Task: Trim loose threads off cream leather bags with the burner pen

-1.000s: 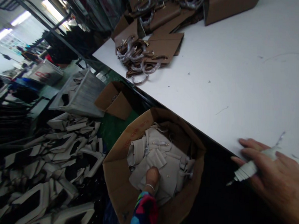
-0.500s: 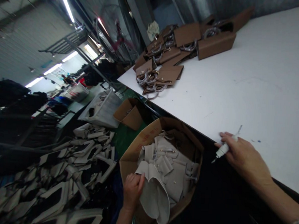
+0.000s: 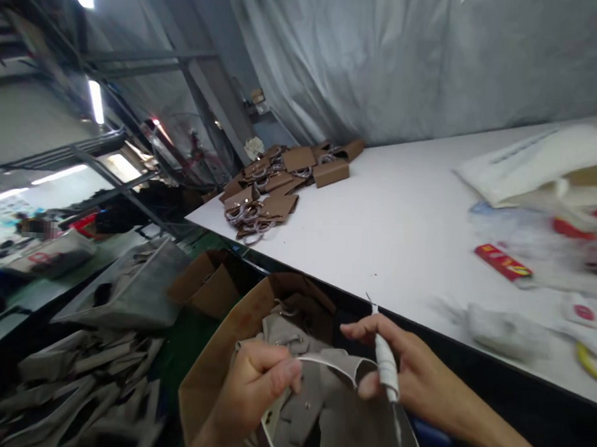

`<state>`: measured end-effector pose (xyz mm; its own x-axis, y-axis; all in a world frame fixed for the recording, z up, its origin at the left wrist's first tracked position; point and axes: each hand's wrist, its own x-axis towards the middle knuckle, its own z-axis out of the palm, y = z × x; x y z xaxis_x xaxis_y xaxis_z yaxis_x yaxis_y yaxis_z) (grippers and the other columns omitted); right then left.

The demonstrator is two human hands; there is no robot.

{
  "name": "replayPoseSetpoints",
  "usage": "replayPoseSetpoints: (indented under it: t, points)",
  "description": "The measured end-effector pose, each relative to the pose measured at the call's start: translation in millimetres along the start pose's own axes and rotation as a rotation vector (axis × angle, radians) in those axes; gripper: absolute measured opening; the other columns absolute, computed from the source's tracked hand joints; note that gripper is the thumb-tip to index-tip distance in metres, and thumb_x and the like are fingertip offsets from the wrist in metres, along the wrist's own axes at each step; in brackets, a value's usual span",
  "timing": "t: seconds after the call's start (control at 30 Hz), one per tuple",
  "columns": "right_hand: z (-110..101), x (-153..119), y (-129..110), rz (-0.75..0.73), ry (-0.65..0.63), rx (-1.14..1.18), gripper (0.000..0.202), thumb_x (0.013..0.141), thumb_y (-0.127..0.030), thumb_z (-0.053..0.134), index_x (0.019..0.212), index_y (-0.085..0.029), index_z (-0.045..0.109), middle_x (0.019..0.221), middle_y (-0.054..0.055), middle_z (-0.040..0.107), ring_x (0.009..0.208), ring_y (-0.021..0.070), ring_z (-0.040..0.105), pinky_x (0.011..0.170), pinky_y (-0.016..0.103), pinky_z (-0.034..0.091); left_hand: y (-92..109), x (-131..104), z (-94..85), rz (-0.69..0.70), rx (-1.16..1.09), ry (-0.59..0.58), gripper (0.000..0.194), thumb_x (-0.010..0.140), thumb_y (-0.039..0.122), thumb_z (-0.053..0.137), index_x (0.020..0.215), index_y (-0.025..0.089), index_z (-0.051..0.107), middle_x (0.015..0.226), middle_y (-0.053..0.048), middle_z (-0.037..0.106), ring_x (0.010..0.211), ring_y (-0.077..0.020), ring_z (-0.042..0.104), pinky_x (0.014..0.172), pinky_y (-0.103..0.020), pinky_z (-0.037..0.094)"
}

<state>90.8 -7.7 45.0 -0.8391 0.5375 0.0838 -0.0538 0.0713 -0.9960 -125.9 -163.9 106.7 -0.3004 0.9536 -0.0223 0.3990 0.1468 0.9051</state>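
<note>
My left hand [image 3: 255, 384] pinches the edge of a grey-beige leather-like bag piece [image 3: 352, 426], which is held up and curved over the carton. In my right hand [image 3: 415, 370] is a thin pointed tool [image 3: 385, 361] with a white wrapped handle; slim tips stick out at both ends. The right thumb is at the upper edge of the bag piece, and whether it grips the material I cannot tell. Behind both hands, the brown carton [image 3: 237, 337] holds more grey-beige pieces [image 3: 283, 333] with small metal studs.
On the white table [image 3: 378, 234] lie brown bag pieces [image 3: 298, 158] with wrapped rings, a red packet [image 3: 502, 262], a white bag [image 3: 546, 163] and blurred clutter. At left are a smaller carton [image 3: 209, 292], a pale bin [image 3: 139, 295] and heaped beige frames [image 3: 69, 398].
My view has swung right, bringing more of the table in. Both hands have come together over the carton, and the bag piece is raised between them. The tool has turned in my right hand.
</note>
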Motion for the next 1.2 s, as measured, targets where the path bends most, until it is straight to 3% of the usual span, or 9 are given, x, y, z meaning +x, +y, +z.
replayPoseSetpoints:
  t: [0.1, 0.23, 0.4, 0.6, 0.8, 0.93, 1.0, 1.1, 1.2]
  points:
    - [-14.7, -40.9, -4.2, -0.047, -0.007, -0.259, 0.043, 0.076, -0.025, 0.090, 0.112, -0.029, 0.067, 0.102, -0.002, 0.074, 0.090, 0.0199, 0.068, 0.076, 0.027, 0.051, -2.3, 15.4, 29.4, 0.005, -0.176, -0.065, 0.062, 0.084, 0.066, 0.067, 0.051, 0.014, 0.071, 0.043, 0.001, 0.041, 0.044, -0.0100, 0.035, 0.048, -0.026, 0.022]
    - [-22.1, -77.6, 5.6, -0.144, 0.120, -0.665, 0.040, 0.075, -0.010, 0.084, 0.106, -0.025, 0.064, 0.095, -0.001, 0.070, 0.086, 0.0196, 0.061, 0.073, 0.029, 0.042, -6.8, 33.1, 64.7, -0.036, -0.403, -0.188, 0.062, 0.081, 0.067, 0.070, 0.050, 0.014, 0.067, 0.043, 0.004, 0.032, 0.042, -0.0083, 0.026, 0.046, -0.026, 0.013]
    - [-24.6, -97.7, 18.7, -0.174, 0.274, -0.797, 0.029, 0.079, -0.015, 0.083, 0.094, -0.022, 0.060, 0.087, -0.001, 0.068, 0.079, 0.0189, 0.057, 0.070, 0.030, 0.036, -5.2, 45.4, 91.3, -0.038, -0.507, -0.283, 0.059, 0.083, 0.062, 0.071, 0.048, 0.015, 0.062, 0.044, 0.003, 0.034, 0.045, -0.0099, 0.031, 0.047, -0.027, 0.016]
    - [-23.3, -105.5, 28.7, -0.247, 0.386, -0.795, 0.022, 0.084, -0.018, 0.082, 0.094, -0.023, 0.063, 0.085, -0.001, 0.070, 0.078, 0.0189, 0.058, 0.070, 0.031, 0.034, -11.3, 62.8, 93.7, -0.059, -0.542, -0.264, 0.055, 0.082, 0.060, 0.071, 0.050, 0.016, 0.061, 0.044, 0.004, 0.033, 0.045, -0.0099, 0.029, 0.047, -0.026, 0.017]
    - [-24.8, -105.0, 33.9, -0.201, 0.489, -0.659, 0.010, 0.087, -0.014, 0.076, 0.089, -0.022, 0.069, 0.077, -0.001, 0.068, 0.074, 0.0178, 0.059, 0.068, 0.029, 0.035, -11.7, 64.8, 106.5, -0.033, -0.777, -0.291, 0.045, 0.089, 0.048, 0.067, 0.057, 0.017, 0.064, 0.050, 0.003, 0.035, 0.048, -0.0109, 0.030, 0.048, -0.026, 0.023]
    - [-24.8, -102.3, 35.7, -0.181, 0.509, -0.488, 0.014, 0.091, -0.010, 0.068, 0.090, -0.024, 0.073, 0.081, -0.001, 0.071, 0.077, 0.0168, 0.060, 0.072, 0.029, 0.038, -7.8, 61.2, 108.5, 0.172, -0.866, -0.409, 0.039, 0.092, 0.042, 0.062, 0.063, 0.018, 0.071, 0.047, 0.003, 0.031, 0.049, -0.0132, 0.037, 0.052, -0.028, 0.033]
    - [-22.8, -100.3, 35.6, -0.133, 0.510, -0.393, 0.010, 0.092, -0.016, 0.070, 0.089, -0.024, 0.074, 0.082, -0.001, 0.071, 0.080, 0.0172, 0.060, 0.075, 0.029, 0.040, -7.1, 63.3, 102.6, 0.294, -0.878, -0.462, 0.036, 0.091, 0.046, 0.061, 0.073, 0.019, 0.077, 0.050, 0.002, 0.038, 0.051, -0.0137, 0.040, 0.055, -0.029, 0.037]
    - [-18.3, -97.8, 34.9, -0.099, 0.482, -0.280, 0.007, 0.093, -0.020, 0.070, 0.089, -0.024, 0.074, 0.082, -0.001, 0.071, 0.083, 0.0180, 0.059, 0.078, 0.030, 0.041, -4.6, 73.7, 90.7, 0.361, -0.811, -0.395, 0.042, 0.087, 0.056, 0.064, 0.101, 0.020, 0.081, 0.087, -0.006, 0.065, 0.059, -0.0128, 0.047, 0.059, -0.029, 0.042]
    - [-14.4, -96.7, 34.7, -0.080, 0.456, -0.198, 0.006, 0.093, -0.023, 0.070, 0.090, -0.024, 0.075, 0.085, 0.000, 0.070, 0.086, 0.0190, 0.059, 0.078, 0.030, 0.042, 6.2, 89.0, 84.9, 0.310, -0.510, -0.454, 0.065, 0.081, 0.069, 0.069, 0.121, 0.018, 0.077, 0.123, -0.014, 0.065, 0.085, -0.0224, 0.060, 0.078, -0.034, 0.050]
